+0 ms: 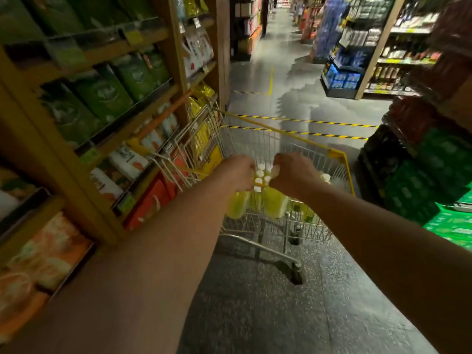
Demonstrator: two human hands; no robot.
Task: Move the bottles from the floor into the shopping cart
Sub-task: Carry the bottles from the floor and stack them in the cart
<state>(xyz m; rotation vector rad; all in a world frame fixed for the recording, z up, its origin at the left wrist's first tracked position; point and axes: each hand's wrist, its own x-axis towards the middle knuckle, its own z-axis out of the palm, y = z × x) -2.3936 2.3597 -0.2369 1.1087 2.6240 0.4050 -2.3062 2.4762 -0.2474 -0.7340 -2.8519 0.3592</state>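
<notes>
Now fingers of left hand (236, 172) and right hand (293, 173) grip bottles (273, 203) inside shopping cart (341, 155)

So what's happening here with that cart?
A person in a shop aisle is putting yellow-green bottles with white caps into a yellow wire shopping cart. The left hand and right hand both grip the bunch near the caps. The bottles hang inside the basket; whether they touch its bottom yet is hard to tell. Shelves of boxes stand on the left.

The shopping cart (341, 155) stands at 12 o'clock with bottles (274, 203) inside it; shelving (107, 139) runs along 9 o'clock, stacked drink packs (434, 180) at 3 o'clock.
</notes>
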